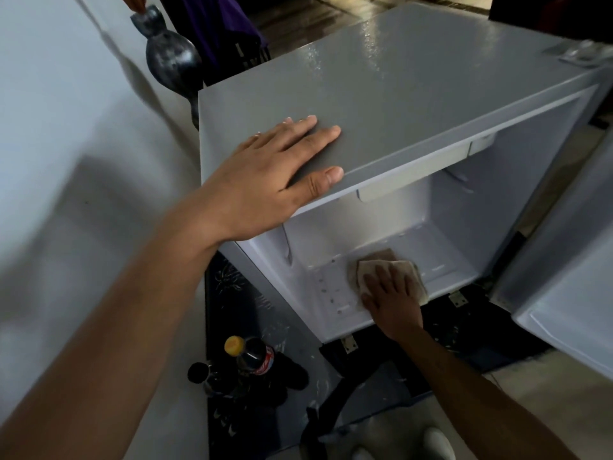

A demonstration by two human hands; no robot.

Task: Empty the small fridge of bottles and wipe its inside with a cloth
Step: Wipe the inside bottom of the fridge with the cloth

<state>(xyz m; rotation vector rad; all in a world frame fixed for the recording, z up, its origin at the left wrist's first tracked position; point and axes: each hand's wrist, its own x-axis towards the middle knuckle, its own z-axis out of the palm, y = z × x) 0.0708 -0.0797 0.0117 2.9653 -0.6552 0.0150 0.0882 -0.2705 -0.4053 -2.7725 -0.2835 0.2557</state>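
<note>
Pressing the cloth (391,273) flat under our right hand (391,297) at lower centre, fridge (414,94) floor unwiped leftward, our left hand (275,171) rests open above.

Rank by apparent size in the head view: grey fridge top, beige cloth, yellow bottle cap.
1. Grey fridge top, largest.
2. Beige cloth, partly under the right hand.
3. Yellow bottle cap, smallest.

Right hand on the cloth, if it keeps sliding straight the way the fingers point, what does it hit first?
Most likely the fridge's back wall. The right hand lies flat on the cloth on the fridge floor, fingers pointing inward. Nothing shows between the cloth's far edge and that wall, though depth is hard to judge.
</note>
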